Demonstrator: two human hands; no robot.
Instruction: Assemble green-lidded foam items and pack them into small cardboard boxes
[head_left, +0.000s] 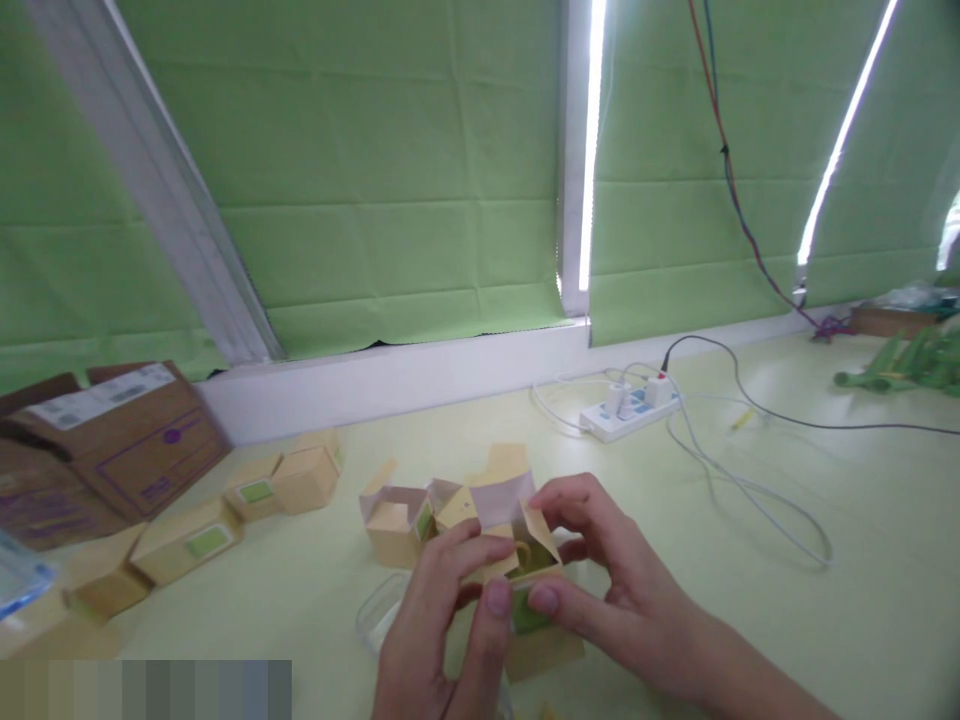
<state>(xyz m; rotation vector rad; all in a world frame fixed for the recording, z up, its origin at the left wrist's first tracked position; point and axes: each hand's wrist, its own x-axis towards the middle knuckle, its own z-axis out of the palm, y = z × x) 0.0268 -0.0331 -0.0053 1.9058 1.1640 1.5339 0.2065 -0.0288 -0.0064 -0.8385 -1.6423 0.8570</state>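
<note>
Between my two hands is a small tan cardboard box (544, 652) with a green label on its front. Its top flaps stand up, and something greenish-yellow shows inside, too shadowed to name. My left hand (454, 620) grips the box's left side, thumb at the front edge and fingers over a flap. On the right, my right hand (607, 590) pinches the box's side flap, with its thumb against the front. Just behind my left fingers stands another open tan box (394, 535), flaps raised. A clear plastic container (379, 610) lies left of my left hand, partly covered by it.
A row of closed tan boxes (187, 545) runs along the left, before a large brown carton (142, 440). Behind my right hand lies a white power strip (630, 412) with plugs and loose cables (750, 490). Green parts (900, 365) are piled at the far right.
</note>
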